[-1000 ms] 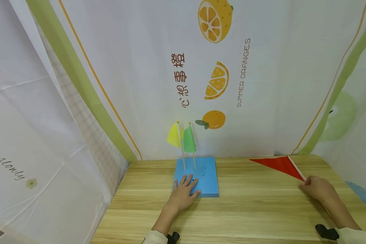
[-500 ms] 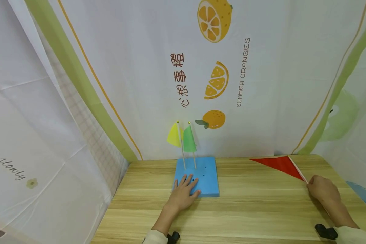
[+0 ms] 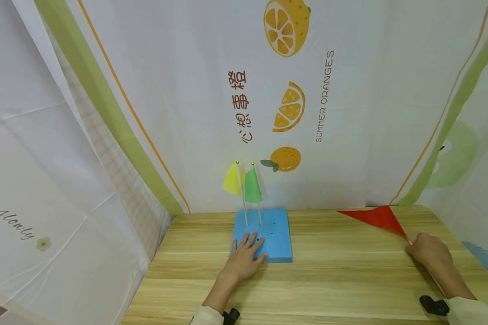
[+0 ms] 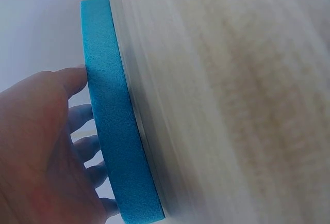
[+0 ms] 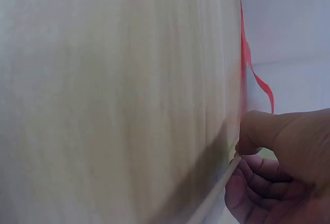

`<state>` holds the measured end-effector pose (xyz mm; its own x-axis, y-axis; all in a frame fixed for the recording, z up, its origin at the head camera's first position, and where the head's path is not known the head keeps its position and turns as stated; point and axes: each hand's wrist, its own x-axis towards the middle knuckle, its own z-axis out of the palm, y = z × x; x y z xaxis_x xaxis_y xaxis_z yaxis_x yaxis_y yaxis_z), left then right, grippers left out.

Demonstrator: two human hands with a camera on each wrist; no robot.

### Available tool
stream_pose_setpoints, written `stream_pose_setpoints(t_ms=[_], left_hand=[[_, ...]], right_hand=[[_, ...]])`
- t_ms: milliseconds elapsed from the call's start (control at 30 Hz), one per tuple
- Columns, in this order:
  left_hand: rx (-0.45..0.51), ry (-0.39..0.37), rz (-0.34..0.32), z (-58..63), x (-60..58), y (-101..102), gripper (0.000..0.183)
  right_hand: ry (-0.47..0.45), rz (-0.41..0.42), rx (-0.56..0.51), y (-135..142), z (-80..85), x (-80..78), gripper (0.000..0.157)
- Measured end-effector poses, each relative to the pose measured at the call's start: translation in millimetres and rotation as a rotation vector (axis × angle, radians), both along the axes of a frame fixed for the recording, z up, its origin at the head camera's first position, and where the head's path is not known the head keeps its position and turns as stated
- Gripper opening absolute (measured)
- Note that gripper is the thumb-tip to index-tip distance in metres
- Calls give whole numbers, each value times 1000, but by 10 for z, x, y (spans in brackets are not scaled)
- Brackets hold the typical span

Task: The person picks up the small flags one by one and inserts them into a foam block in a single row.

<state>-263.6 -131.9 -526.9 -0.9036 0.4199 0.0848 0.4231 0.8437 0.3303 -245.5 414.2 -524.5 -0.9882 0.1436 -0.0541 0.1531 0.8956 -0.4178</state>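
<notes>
A blue foam block [image 3: 282,246] with small holes lies on the table, a yellow flag [image 3: 232,181] and a green flag [image 3: 252,187] standing in it on thin sticks. Fingers spread, my left hand [image 3: 244,262] rests on the block's near left part. The left wrist view shows the block's side edge [image 4: 111,110], with the thumb and fingertips on its top face. At the right, my right hand [image 3: 430,252] pinches the stick [image 5: 219,185] of a red triangular flag [image 3: 376,217] between thumb and fingers. The cloth points to the left, close to the tabletop.
The wood-grain table [image 3: 329,280] reaches back to a white curtain [image 3: 187,113] printed with oranges. More curtain hangs at both sides. A dark wrist-camera mount [image 3: 434,305] shows by the right sleeve.
The right hand has shifted slightly to the right along the stick, and the red flag has turned and moved a little to the right. The left hand and the block stay put.
</notes>
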Motion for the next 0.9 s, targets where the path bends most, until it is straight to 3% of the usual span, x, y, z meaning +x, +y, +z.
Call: stream_pose_setpoints(t_ms=[400,900], left_hand=[[11,-10,-3,3,3,3,61],[1,-15,4,-1,0,3,62]], right_hand=[[79,30,-17,10,90,-68,35],[210,45,-33,-285,350,-79,36]])
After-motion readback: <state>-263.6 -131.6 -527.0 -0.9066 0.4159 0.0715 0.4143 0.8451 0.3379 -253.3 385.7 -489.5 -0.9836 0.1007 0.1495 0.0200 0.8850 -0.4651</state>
